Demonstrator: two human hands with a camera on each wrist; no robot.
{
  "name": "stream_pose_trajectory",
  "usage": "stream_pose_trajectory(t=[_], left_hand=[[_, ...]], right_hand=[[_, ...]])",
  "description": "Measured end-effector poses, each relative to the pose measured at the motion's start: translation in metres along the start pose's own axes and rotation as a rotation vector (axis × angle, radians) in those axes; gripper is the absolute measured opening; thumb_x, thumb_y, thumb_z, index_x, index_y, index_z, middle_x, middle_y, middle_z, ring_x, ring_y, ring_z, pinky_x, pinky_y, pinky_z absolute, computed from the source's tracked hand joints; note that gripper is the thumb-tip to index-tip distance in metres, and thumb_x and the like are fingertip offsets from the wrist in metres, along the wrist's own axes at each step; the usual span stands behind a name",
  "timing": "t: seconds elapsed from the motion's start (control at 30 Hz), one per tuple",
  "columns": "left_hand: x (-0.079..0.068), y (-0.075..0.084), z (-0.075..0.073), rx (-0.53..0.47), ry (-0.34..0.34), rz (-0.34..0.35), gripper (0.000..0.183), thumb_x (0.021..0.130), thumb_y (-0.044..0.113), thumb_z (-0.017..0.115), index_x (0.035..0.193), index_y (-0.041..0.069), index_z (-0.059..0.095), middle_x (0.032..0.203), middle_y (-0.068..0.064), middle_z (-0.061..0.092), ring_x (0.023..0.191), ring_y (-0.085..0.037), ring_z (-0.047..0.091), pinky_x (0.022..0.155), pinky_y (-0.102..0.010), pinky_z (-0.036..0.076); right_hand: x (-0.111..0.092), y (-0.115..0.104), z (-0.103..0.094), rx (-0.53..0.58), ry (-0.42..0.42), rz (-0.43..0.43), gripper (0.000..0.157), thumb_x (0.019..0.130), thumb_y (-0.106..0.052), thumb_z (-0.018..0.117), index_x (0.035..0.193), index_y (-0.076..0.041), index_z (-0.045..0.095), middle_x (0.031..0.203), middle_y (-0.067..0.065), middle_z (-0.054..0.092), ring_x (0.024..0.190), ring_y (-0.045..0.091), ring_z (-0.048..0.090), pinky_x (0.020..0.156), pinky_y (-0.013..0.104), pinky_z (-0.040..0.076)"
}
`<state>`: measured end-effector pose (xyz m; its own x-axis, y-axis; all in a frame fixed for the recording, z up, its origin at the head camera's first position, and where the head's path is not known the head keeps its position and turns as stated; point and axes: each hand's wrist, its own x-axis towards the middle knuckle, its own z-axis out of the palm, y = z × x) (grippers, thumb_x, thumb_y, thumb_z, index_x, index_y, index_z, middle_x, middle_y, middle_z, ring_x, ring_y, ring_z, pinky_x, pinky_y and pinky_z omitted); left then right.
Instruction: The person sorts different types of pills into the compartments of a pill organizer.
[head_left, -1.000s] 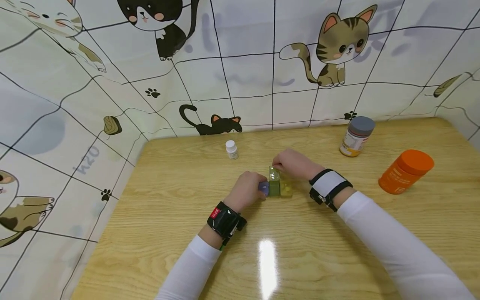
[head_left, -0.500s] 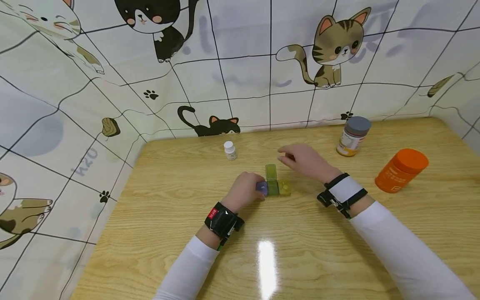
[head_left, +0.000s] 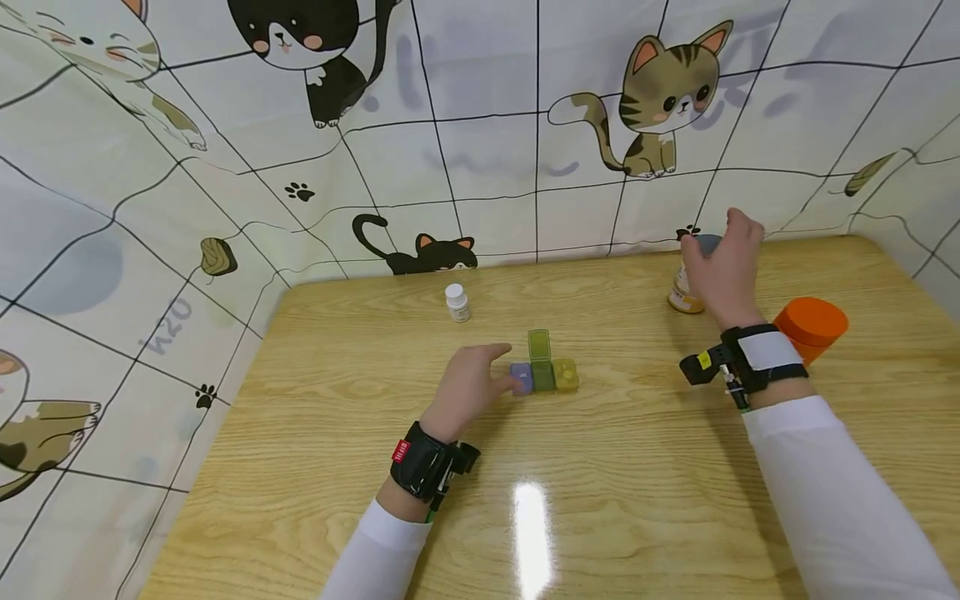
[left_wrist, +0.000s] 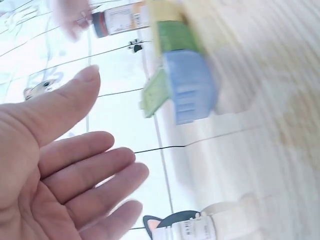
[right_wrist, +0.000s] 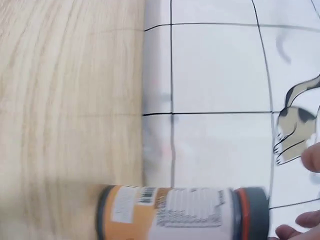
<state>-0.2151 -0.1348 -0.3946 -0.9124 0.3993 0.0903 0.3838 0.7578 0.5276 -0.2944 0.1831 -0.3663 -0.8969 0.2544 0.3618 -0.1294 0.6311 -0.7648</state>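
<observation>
A small pill organizer (head_left: 543,377) with purple, green and yellow compartments sits mid-table, its green lid (head_left: 539,343) raised. Close to its purple end is my left hand (head_left: 461,392), fingers extended; the left wrist view shows a gap between that hand (left_wrist: 75,175) and the purple-blue compartment (left_wrist: 191,85). At the back right, my right hand (head_left: 723,271) hovers at a grey-capped bottle (head_left: 682,293), partly covering it, thumb and fingers spread. In the right wrist view the fingertips stand beside the grey cap (right_wrist: 254,214) without visibly gripping it.
An orange jar (head_left: 810,327) stands right of the grey-capped bottle, partly behind my right wrist. A small white bottle (head_left: 457,302) is near the table's back edge. A cat-print sheet (head_left: 495,150) hangs behind and left of the wooden table (head_left: 315,400).
My right hand has left the green lid, which stays raised, and moved right to the grey-capped bottle. My left hand has let go of the pill organizer and drawn slightly left.
</observation>
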Motion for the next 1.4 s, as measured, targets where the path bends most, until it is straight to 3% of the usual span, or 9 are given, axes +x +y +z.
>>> stream_pose_trajectory(t=[0.13,0.23,0.37,0.53,0.83,0.97,1.1,1.23,1.4], left_hand=[[-0.005,0.005,-0.006,0.021,0.038,0.012,0.046,0.081,0.021,0.072,0.119,-0.001,0.058,0.114,-0.013,0.062,0.096,-0.022,0.058,0.083,-0.035,0.048],[-0.008,0.009,-0.01,0.028,0.05,-0.006,0.045,0.08,0.022,0.072,0.118,0.0,0.059,0.115,-0.012,0.062,0.103,-0.023,0.056,0.086,-0.036,0.047],[-0.009,0.011,-0.013,0.031,0.055,-0.019,0.045,0.08,0.022,0.072,0.117,0.001,0.059,0.115,-0.012,0.062,0.104,-0.023,0.056,0.086,-0.036,0.047],[-0.01,0.009,-0.015,0.035,0.068,-0.024,0.044,0.08,0.022,0.072,0.117,0.001,0.06,0.113,-0.012,0.062,0.101,-0.024,0.057,0.083,-0.037,0.048],[-0.01,0.006,-0.017,0.031,0.077,-0.017,0.041,0.08,0.021,0.072,0.115,0.002,0.061,0.11,-0.013,0.064,0.096,-0.026,0.059,0.08,-0.038,0.049],[-0.012,0.003,-0.02,0.02,0.095,-0.025,0.039,0.082,0.02,0.07,0.115,0.002,0.061,0.109,-0.012,0.064,0.072,-0.017,0.059,0.069,-0.03,0.048],[-0.013,0.001,-0.026,-0.004,0.122,-0.035,0.034,0.085,0.016,0.066,0.116,0.002,0.061,0.106,-0.012,0.065,0.047,-0.009,0.035,0.053,-0.024,0.035],[-0.014,0.0,-0.031,0.001,0.149,-0.031,0.03,0.087,0.011,0.064,0.115,0.002,0.061,0.102,-0.012,0.066,0.05,-0.01,0.038,0.051,-0.025,0.034],[-0.016,0.0,-0.034,-0.004,0.176,-0.023,0.028,0.087,0.008,0.063,0.114,0.003,0.062,0.103,-0.011,0.066,0.05,-0.008,0.039,0.051,-0.025,0.035]], right_hand=[[0.0,0.013,-0.004,-0.037,-0.078,0.134,0.075,0.093,-0.029,0.047,0.143,0.004,0.002,0.143,0.027,0.002,0.129,0.038,0.008,0.103,0.053,0.024],[0.0,0.019,-0.004,-0.053,-0.107,0.175,0.08,0.091,-0.03,0.05,0.143,0.004,0.0,0.141,0.03,0.004,0.127,0.042,0.013,0.1,0.056,0.029],[-0.002,0.028,0.0,-0.053,-0.136,0.198,0.082,0.088,-0.025,0.053,0.142,0.006,0.001,0.139,0.034,0.01,0.125,0.045,0.02,0.098,0.058,0.031],[-0.005,0.036,0.004,-0.024,-0.1,0.199,0.079,0.086,-0.016,0.055,0.143,0.004,0.004,0.14,0.033,0.019,0.126,0.043,0.022,0.1,0.056,0.028],[-0.01,0.036,0.002,-0.035,-0.109,0.19,0.076,0.086,-0.013,0.058,0.141,0.005,0.009,0.136,0.036,0.027,0.123,0.046,0.029,0.097,0.058,0.031],[-0.017,0.023,-0.001,-0.018,-0.11,0.108,0.076,0.087,-0.012,0.06,0.141,0.004,0.009,0.136,0.035,0.028,0.122,0.045,0.031,0.096,0.058,0.032],[-0.033,-0.016,-0.007,0.029,-0.126,-0.052,0.075,0.086,-0.009,0.062,0.141,0.003,0.012,0.134,0.032,0.032,0.118,0.044,0.037,0.094,0.058,0.035],[-0.06,-0.058,-0.008,0.115,-0.208,-0.227,0.075,0.081,-0.002,0.067,0.139,0.003,0.02,0.128,0.03,0.039,0.11,0.042,0.044,0.088,0.057,0.041],[-0.106,-0.078,0.01,0.186,-0.391,-0.384,0.072,0.076,-0.002,0.072,0.134,0.004,0.03,0.118,0.027,0.048,0.103,0.038,0.051,0.082,0.053,0.047]])
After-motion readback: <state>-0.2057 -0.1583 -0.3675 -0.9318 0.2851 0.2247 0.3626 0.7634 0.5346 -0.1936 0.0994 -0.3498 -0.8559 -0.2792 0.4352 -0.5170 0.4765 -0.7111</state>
